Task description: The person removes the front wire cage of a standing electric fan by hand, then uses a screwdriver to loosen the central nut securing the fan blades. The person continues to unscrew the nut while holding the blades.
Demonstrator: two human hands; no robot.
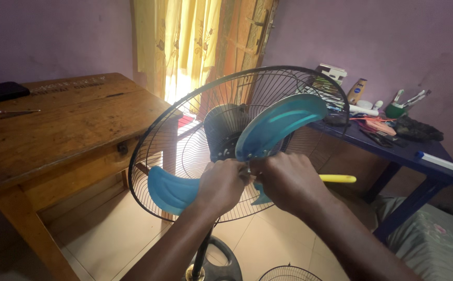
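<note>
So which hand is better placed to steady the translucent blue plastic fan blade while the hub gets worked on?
Left, probably. The left hand lies over the lower blue blade, while the right hand holds a yellow-handled tool at the hub.

Both hands, left hand (220, 186) and right hand (287, 182), seemingly grip the blue fan blade (276, 125) hub.

Standing fan with black wire rear guard (184, 135) and translucent blue plastic blades (278, 125): centre, on the pale tiled floor (106, 234). Left hand (221, 184) and right hand (289, 182): touching, at the blade hub, before the guard. Brown wooden desk (54, 130): left of fan. Dark blue table (424, 156): right, behind fan. Detached round wire guard (289, 273): on floor, below the hands.
</note>
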